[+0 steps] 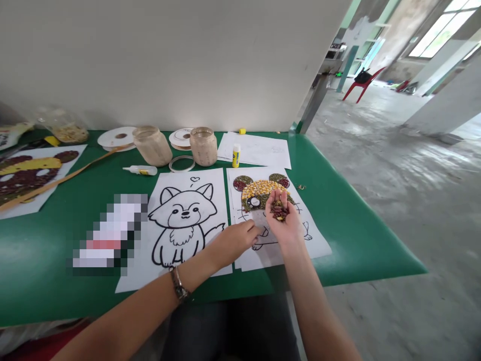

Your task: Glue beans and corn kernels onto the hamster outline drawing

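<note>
Head view: carrying a heap of red beans (279,210) in the open, cupped right hand (285,228) above the mouse picture (313,245) on the green worktop (349,235). Left hand (235,241) fingertips bunched on that sheet; pinching anything, cannot tell. Ears and crown filled, body bare. Nothing legible on the glue stick (236,155).

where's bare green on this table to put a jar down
Bare: the near-left corner of the table, left of the fox sheet, and the right edge beyond the mouse sheet. Crowded: the back, with jars, tape rolls and glue stick.
</note>
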`<state>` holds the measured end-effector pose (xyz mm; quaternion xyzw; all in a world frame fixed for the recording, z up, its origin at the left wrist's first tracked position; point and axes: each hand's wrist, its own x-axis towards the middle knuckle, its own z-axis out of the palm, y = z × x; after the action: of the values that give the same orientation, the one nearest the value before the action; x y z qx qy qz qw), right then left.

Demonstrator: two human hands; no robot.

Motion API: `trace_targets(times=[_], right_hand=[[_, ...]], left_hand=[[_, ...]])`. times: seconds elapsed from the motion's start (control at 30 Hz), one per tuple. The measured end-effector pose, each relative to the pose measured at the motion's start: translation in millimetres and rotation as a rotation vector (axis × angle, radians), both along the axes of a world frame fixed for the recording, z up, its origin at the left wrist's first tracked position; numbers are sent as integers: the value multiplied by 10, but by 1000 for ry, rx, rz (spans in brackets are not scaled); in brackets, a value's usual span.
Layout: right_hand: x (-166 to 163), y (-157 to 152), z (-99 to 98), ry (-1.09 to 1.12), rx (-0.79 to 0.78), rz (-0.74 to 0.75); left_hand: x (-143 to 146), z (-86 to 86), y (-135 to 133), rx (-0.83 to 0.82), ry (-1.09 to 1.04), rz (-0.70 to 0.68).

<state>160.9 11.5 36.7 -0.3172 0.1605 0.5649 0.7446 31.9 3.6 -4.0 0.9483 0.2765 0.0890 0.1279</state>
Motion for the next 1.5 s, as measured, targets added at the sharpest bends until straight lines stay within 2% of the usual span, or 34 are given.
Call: trace_targets(times=[0.07, 0.17, 0.3, 0.43, 0.63, 0.73, 0.87, 1.07, 1.2, 1.4, 1.5], right_hand=[[-2, -4, -1, 2, 2, -3], [3, -10, -2, 9, 10, -5], [18, -12, -11, 28, 12, -11], [20, -8, -12, 39, 18, -6], [12, -18, -11, 17, 12, 8], [13, -20, -28, 13, 37, 13], [18, -13, -46, 4, 50, 20], [35, -6, -53, -30, 45, 34], [35, -13, -52, -10, 68, 38], [17, -20, -61, -6, 48, 47], [10, -22, -71, -8, 52, 59]], left_hand=[[-23, 5, -1, 15, 2, 2], [-121, 113, 22, 23, -5, 31], [-314, 234, 127, 10, -26, 172], [-426, 191, 221, -40, 9, 249], [-400, 132, 255, -62, -1, 296], [-356, 157, 229, -85, -21, 259], [-235, 171, 140, -131, -34, 112], [-128, 128, 87, -100, 33, 1], [-112, 112, 100, -63, 73, -7], [-13, 85, 206, -40, 58, 78], [24, 87, 233, -49, 54, 74]])
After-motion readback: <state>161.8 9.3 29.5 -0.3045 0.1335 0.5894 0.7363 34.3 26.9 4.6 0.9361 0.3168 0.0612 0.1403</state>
